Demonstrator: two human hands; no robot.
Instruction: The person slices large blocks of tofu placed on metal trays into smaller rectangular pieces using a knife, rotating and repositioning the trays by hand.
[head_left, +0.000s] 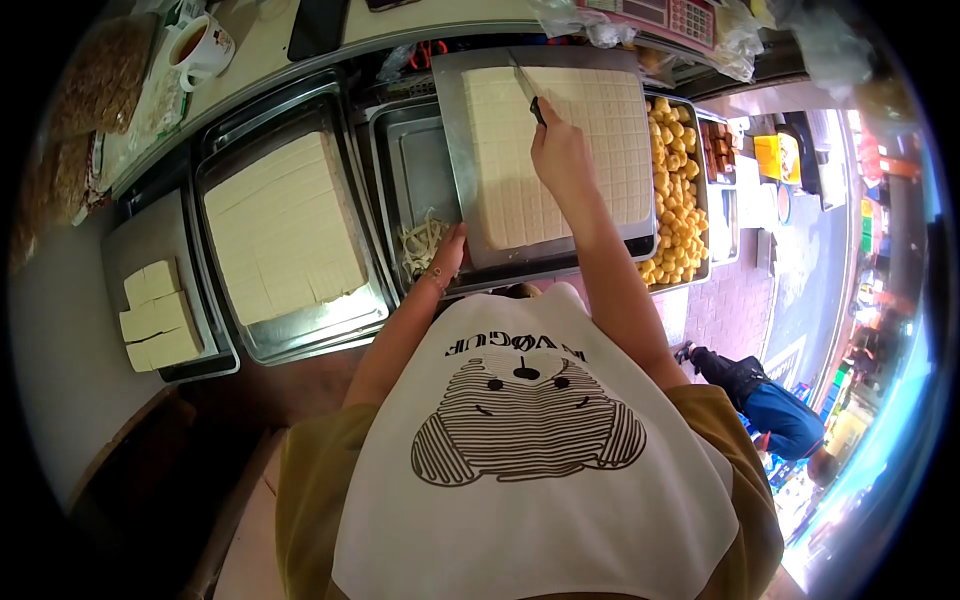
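A large pale slab (560, 160), scored into a grid of small squares, lies on a flat metal sheet (455, 100). My right hand (563, 145) is closed round the dark handle of a knife (527, 85), whose blade rests over the far part of the slab. Near the sheet's lower left edge, my left hand (449, 252) touches the edge; its fingers are partly hidden. Beside that hand, pale trimmed strips (422, 243) lie in a metal tray (385, 150).
Left are a tray with a larger cut slab (285, 230) and one with pale blocks (160, 320). Right, a tray holds golden pieces (675, 200). A mug (203, 50) and phone (318, 27) sit on the back counter. A person (775, 405) is at lower right.
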